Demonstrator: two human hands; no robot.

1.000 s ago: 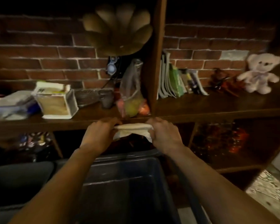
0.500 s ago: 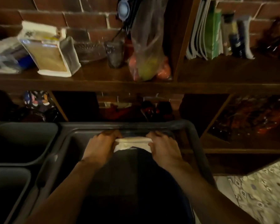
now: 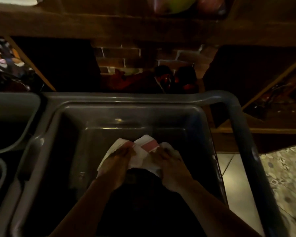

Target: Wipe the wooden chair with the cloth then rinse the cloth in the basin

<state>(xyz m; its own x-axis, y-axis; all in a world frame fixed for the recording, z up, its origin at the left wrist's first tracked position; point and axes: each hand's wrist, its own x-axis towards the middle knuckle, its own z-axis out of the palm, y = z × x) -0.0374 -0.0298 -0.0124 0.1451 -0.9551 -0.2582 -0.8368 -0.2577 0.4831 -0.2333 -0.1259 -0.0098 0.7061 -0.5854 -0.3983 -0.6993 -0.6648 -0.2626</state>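
Gripping the cloth (image 3: pixel 144 155) inside the basin (image 3: pixel 236 127), both hands.

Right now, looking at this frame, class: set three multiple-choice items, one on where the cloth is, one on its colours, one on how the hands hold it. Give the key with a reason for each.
1. Where is the cloth?
A. On the wooden shelf
B. Inside the large grey basin
C. On the tiled floor

2. What colours does the cloth show?
A. White with a pink band
B. Plain blue
C. Black with yellow dots

3. How is the cloth held?
A. By the left hand only
B. By neither hand
C. By both hands

Key:
1 B, as the cloth sits low within the walls of the basin.
2 A, as a pink band crosses its white fabric.
3 C, as the left hand and the right hand each grip one side.
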